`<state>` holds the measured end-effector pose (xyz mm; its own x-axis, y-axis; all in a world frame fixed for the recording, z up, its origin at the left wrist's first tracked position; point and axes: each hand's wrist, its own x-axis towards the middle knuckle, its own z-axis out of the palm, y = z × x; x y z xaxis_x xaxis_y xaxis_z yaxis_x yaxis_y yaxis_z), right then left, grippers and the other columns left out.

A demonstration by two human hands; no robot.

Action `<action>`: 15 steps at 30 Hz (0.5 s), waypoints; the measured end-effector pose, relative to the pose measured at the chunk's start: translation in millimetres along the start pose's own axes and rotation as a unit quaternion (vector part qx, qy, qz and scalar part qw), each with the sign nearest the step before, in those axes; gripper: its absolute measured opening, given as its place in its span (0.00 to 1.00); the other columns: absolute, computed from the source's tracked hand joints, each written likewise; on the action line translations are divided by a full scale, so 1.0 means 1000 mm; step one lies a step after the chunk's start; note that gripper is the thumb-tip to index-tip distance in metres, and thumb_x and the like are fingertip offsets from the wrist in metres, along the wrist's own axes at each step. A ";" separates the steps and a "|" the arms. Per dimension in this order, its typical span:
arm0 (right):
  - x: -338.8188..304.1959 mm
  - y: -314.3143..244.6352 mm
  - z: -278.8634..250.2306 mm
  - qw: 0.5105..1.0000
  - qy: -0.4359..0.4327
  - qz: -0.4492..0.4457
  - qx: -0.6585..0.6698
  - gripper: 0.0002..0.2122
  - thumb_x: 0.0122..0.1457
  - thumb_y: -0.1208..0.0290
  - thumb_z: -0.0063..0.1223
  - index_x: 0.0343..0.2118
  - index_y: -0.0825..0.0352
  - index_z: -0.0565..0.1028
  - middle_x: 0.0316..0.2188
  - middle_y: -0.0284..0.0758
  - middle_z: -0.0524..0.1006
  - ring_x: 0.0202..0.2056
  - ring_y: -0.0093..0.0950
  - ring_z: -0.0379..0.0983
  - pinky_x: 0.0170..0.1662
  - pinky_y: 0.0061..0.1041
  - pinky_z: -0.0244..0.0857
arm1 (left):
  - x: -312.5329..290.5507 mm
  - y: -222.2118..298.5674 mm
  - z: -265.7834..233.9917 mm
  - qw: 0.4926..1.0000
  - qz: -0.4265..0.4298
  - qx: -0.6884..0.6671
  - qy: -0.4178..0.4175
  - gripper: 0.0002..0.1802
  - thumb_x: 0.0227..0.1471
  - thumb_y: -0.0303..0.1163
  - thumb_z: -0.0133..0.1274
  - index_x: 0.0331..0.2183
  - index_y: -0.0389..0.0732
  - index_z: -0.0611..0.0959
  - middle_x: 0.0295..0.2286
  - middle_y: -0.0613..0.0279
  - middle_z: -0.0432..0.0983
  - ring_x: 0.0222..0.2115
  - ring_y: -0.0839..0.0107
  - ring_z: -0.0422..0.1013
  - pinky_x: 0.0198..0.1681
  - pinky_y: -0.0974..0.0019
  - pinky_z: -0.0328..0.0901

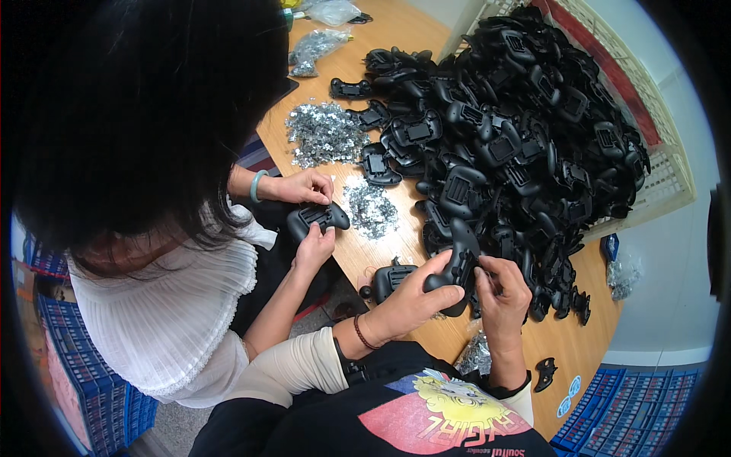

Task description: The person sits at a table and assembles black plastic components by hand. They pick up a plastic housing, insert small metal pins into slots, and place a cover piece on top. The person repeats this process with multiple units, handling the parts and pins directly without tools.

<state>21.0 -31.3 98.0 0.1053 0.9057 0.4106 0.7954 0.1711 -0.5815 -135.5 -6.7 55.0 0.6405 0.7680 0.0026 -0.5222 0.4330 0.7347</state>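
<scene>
My left hand [415, 301] is closed around a black game controller shell [463, 255], held tilted above the near part of the table. Close to the shell's right edge, my right hand [504, 293] has its thumb and fingertips pinched together; whatever is between them is too small to make out. Just left of my left hand, another black controller shell [392, 278] with a battery compartment lies on the table. Two heaps of small silvery metal pieces, one farther off [324, 135] and one nearer [371, 209], are spread on the wood.
A large pile of black controller shells [487, 152] spills from a pale plastic crate [674, 179]. At left, a co-worker in white holds another controller shell [316, 219]. Clear bags of metal pieces [476, 352] and a small black part [545, 373] lie on the table [434, 335]. Blue crates [632, 411] stand lower right.
</scene>
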 end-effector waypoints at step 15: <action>-0.005 0.007 -0.004 0.990 -0.013 0.081 0.114 0.08 0.48 0.83 0.55 0.33 0.71 0.76 0.28 0.31 0.74 0.21 0.13 0.66 0.25 0.12 0.59 | -0.004 0.004 0.002 0.999 -0.026 -0.029 0.022 0.35 0.51 0.28 0.50 0.56 0.30 0.56 0.47 0.61 0.64 0.46 0.77 0.62 0.50 0.73 0.58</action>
<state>28.4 -36.3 95.1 0.2027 0.9374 0.2833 0.6135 0.1039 -0.7828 -138.9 -8.6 59.1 0.6438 0.7624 -0.0653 -0.5207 0.4991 0.6927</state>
